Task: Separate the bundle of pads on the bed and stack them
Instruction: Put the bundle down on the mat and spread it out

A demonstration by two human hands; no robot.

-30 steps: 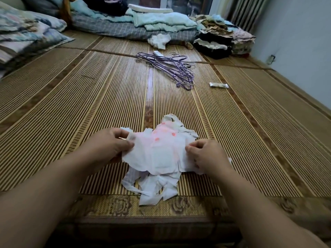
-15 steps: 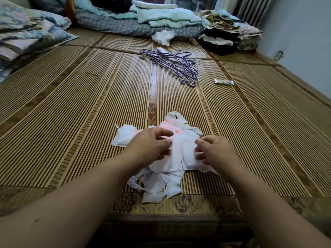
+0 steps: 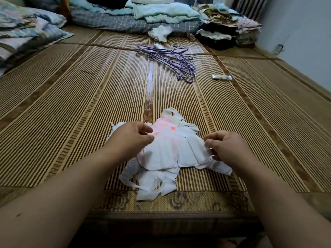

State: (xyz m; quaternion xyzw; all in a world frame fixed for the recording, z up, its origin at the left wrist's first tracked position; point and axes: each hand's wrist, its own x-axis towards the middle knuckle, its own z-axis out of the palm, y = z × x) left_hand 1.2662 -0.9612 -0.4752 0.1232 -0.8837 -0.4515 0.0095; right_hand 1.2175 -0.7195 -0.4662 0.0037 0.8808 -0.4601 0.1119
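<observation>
A loose bundle of white pads (image 3: 168,154), some with pink and orange marks near the far end, lies on the bamboo bed mat (image 3: 71,108) close to its near edge. White strips trail from the bundle toward me. My left hand (image 3: 132,136) rests on the bundle's left side, thumb and fingers pinched at a pad's edge. My right hand (image 3: 227,145) pinches the right edge of a pad, its fingers closed on the white material. Pads under both hands are hidden.
Purple wire hangers (image 3: 172,59) lie mid-mat, a small silver wrapper (image 3: 221,77) to their right. Folded bedding (image 3: 161,13), a white cloth (image 3: 161,33) and stacked clothes (image 3: 225,29) line the far end; pillows (image 3: 23,31) sit at far left. A wall (image 3: 304,42) runs along the right.
My left hand moved from the bundle's left edge onto its middle-left and a pad now lies out to the left. My right hand shifted slightly right along the bundle's edge.
</observation>
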